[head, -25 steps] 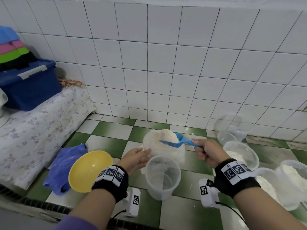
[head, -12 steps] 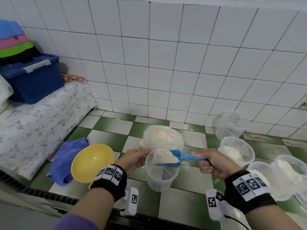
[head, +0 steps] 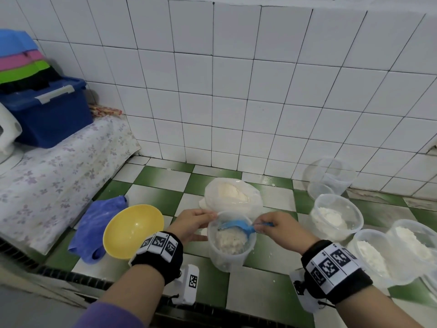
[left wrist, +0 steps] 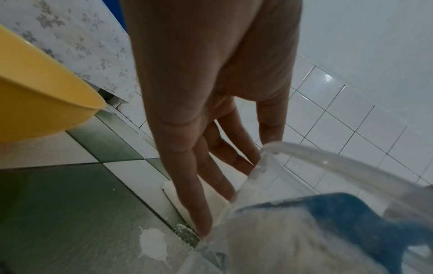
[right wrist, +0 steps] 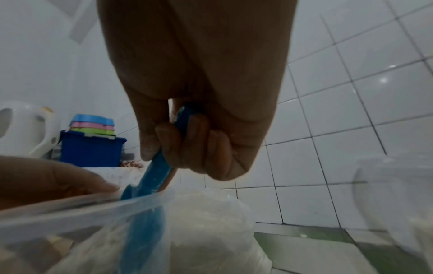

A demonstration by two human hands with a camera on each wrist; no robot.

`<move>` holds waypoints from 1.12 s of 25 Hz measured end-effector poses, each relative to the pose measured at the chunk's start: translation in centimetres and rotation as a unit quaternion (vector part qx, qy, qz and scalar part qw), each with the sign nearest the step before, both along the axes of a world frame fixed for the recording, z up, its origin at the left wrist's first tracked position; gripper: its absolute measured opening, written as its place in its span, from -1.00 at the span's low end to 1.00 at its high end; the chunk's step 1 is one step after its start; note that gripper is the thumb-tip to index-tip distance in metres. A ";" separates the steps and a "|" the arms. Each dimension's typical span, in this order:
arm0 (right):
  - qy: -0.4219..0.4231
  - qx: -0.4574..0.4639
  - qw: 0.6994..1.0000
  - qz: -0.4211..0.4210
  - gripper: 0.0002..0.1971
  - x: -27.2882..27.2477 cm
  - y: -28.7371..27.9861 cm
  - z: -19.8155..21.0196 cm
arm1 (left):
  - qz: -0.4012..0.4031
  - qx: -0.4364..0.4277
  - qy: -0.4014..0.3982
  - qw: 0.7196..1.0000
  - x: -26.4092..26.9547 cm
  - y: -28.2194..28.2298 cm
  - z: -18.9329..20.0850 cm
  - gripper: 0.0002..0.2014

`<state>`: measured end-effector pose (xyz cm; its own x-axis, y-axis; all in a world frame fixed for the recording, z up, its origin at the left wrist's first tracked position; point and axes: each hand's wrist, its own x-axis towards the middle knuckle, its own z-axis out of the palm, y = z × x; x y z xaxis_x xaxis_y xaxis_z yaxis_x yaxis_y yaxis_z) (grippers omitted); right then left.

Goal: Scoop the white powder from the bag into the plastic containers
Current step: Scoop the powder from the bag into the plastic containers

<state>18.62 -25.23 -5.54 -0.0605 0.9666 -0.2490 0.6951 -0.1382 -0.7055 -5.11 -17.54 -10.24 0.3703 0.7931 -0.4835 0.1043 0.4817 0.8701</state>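
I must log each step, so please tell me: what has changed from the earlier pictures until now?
The right hand carried the blue scoop from above the bag to the clear container and tipped it; the powder now lies inside. The left hand still grips the container's rim. The yellow bowl stayed put.

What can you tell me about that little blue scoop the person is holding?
The blue scoop looks like smooth plastic, with a short flat handle and a rounded bowl. The right hand pinches its handle. Its bowl is tipped over inside the clear tub, just above the white powder lying there. Light powder dusts the handle. The left hand steadies the tub's rim and does not touch the scoop.
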 end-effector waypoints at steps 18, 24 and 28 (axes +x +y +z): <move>-0.117 0.121 0.980 0.103 -0.73 0.3 -1.5 -0.6 | -0.016 -0.027 0.013 0.999 -0.7 -0.1 0.1 -0.71; -0.128 0.128 0.973 0.143 -0.61 0.2 -1.2 0.7 | -0.005 -0.027 0.031 0.999 -0.5 0.3 0.8 -0.75; -0.152 0.162 0.966 0.132 -0.71 0.9 -1.1 0.1 | 0.021 0.008 0.060 0.998 -0.3 0.6 0.8 -0.80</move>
